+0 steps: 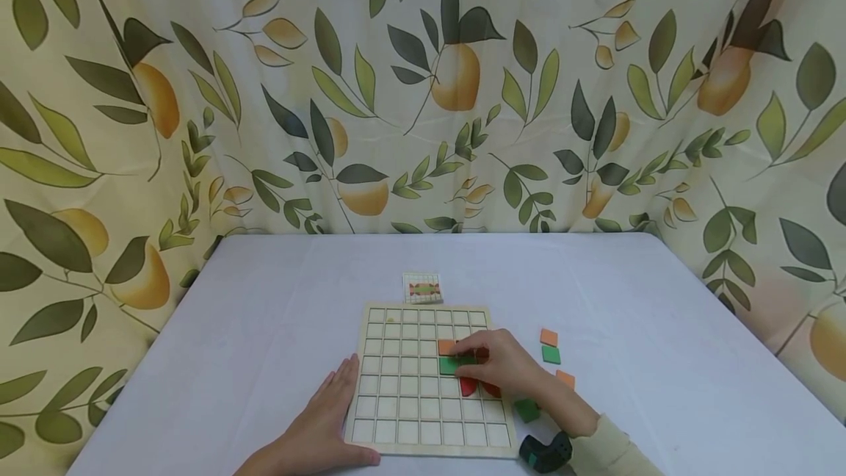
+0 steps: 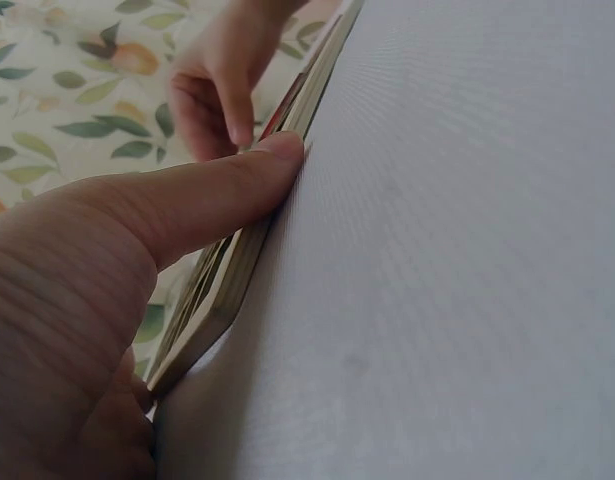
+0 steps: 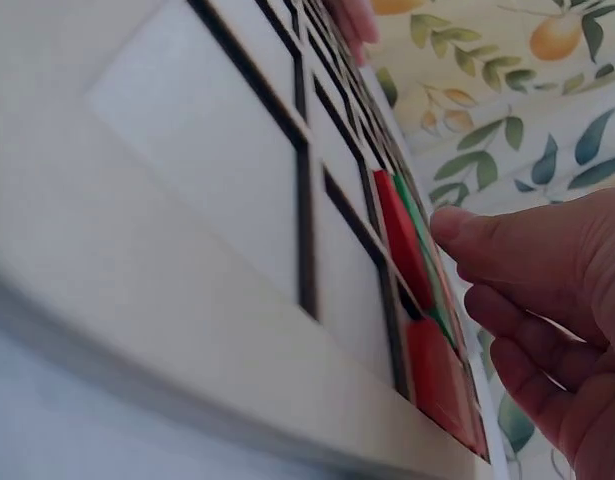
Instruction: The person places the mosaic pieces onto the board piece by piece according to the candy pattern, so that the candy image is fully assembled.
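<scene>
Grid board [image 1: 405,409]: lay flat on the bench [image 1: 317,278], braced by the left hand [image 1: 320,417] with straight fingers, apparently mid-tiling under the right hand [image 1: 505,366], curled fingers' pinch impossible to tell, and seemingly needed the green tile [image 1: 448,366] seated squarely.

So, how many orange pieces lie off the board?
2: one orange piece right of the board, another nearer the camera, partly behind the right forearm, which may hide more.
</scene>
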The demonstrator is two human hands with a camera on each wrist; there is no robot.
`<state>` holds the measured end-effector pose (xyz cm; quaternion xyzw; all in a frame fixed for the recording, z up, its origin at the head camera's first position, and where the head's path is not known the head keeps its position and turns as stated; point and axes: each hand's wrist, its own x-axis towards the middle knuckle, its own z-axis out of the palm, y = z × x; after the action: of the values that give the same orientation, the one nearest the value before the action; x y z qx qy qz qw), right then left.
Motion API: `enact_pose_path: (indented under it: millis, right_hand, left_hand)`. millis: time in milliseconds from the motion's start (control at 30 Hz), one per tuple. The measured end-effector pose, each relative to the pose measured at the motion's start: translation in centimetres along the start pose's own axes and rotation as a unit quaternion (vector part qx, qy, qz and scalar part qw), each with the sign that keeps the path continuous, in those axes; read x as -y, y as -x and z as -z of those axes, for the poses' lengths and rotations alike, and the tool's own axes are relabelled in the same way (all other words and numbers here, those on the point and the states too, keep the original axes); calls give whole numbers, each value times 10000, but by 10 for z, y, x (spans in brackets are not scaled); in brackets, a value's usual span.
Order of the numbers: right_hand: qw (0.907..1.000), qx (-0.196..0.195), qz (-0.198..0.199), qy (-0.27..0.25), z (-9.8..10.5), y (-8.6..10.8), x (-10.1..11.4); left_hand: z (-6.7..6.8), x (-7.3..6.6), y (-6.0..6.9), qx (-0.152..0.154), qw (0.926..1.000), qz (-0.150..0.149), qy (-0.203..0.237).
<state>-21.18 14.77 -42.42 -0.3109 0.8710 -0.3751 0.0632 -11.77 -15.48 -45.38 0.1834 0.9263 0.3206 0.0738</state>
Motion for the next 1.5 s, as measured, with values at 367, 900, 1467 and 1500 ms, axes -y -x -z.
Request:
enact_pose_path:
  millis: [367, 900, 1467, 1500]
  right_hand:
    - [9950, -689, -716, -5, 25, 20, -14]
    - [9800, -1373, -1370, 453, 58, 39, -38]
    - [9753, -1517, -1450, 687, 77, 47, -58]
    - [9754, -1507, -1455, 683, 78, 48, -59]
  left_hand:
    - [-1, 1, 1, -90, 9999, -56, -10]
    - [-1, 0, 1, -91, 9999, -98, 69]
    - [-3, 6, 0, -211, 9992, -352, 30]
    - [-3, 6, 0, -218, 9991, -362, 30]
